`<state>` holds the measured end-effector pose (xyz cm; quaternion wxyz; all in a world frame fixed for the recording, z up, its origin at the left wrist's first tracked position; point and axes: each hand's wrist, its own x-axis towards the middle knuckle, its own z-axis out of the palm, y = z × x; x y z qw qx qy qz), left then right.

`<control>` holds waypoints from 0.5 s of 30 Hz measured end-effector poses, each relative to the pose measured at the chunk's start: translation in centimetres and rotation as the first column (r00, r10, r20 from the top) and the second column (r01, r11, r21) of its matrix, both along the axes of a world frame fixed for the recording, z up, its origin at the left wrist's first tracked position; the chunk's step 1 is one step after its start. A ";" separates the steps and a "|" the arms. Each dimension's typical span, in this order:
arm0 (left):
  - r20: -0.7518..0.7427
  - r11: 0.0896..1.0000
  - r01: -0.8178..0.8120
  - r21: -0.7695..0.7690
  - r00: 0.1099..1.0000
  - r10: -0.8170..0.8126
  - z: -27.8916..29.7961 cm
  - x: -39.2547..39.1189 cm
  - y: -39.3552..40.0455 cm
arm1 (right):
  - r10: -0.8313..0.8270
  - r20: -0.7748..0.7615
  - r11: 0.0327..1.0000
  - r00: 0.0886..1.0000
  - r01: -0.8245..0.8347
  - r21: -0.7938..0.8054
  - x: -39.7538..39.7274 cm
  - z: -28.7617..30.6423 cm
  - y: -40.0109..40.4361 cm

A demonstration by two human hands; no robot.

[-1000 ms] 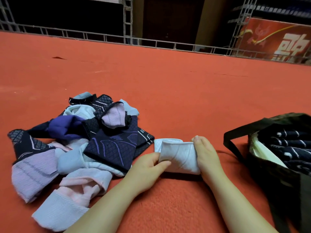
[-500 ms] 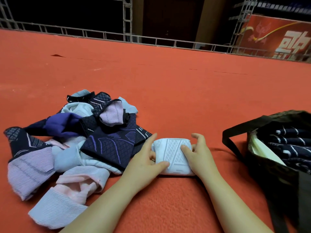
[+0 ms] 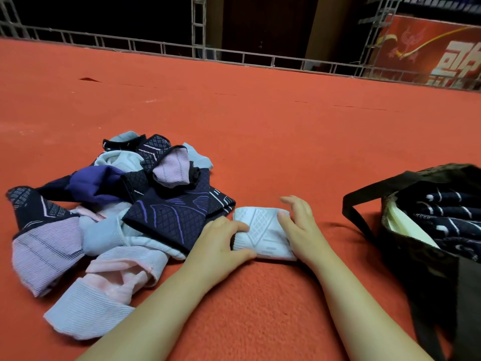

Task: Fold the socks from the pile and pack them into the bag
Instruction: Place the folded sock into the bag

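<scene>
Lifted a second ago, the folded white sock (image 3: 263, 234) now lies flat on the red carpet (image 3: 260, 131) between pile (image 3: 114, 217) and part-filled bag (image 3: 429, 246), left hand (image 3: 221, 243) gripping its edge, right hand (image 3: 299, 227) pressing with fingers apart, many socks left unfolded.

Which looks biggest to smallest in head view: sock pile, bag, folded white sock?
1. sock pile
2. bag, cut off by the frame edge and nearer the camera, so its rank against the pile is unsure
3. folded white sock, clearly smallest
</scene>
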<state>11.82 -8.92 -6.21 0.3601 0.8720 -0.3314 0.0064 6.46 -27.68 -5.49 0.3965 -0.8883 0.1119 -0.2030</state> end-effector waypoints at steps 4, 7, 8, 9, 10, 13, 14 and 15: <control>0.003 0.999 0.006 -0.043 1.000 -0.006 0.1 0.0 -0.1 | 0.125 -0.118 0.954 0.985 -0.152 -0.258 -1.2 1.1 0.4; 0.009 0.997 0.005 -0.071 1.000 -0.004 0.1 0.1 0.1 | 0.225 -0.302 0.869 0.926 -0.331 -0.367 -2.1 2.4 0.5; 0.024 0.996 -0.001 -0.094 1.000 0.003 0.1 0.1 0.1 | 0.247 -0.364 0.849 0.898 -0.382 -0.366 -2.3 2.8 0.4; 0.045 0.993 -0.003 -0.117 0.999 0.008 0.2 0.2 0.1 | 0.262 -0.398 0.835 0.879 -0.413 -0.363 -2.3 2.9 0.3; 0.065 0.990 -0.003 -0.140 0.998 0.012 0.3 0.1 0.1 | 0.274 -0.398 0.836 0.875 -0.422 -0.351 -2.4 2.9 0.2; -0.011 0.984 -0.038 -0.176 0.999 0.037 0.8 -0.3 0.1 | 0.298 -0.274 0.898 0.914 -0.366 -0.244 -2.6 3.2 0.2; -0.045 0.983 -0.042 -0.177 0.998 0.034 0.9 -0.4 0.1 | 0.288 -0.247 0.921 0.925 -0.338 -0.193 -2.7 3.3 0.2; -0.070 0.983 -0.047 -0.176 0.997 0.035 1.1 -0.6 0.1 | 0.287 -0.242 0.934 0.927 -0.326 -0.144 -3.0 3.4 0.2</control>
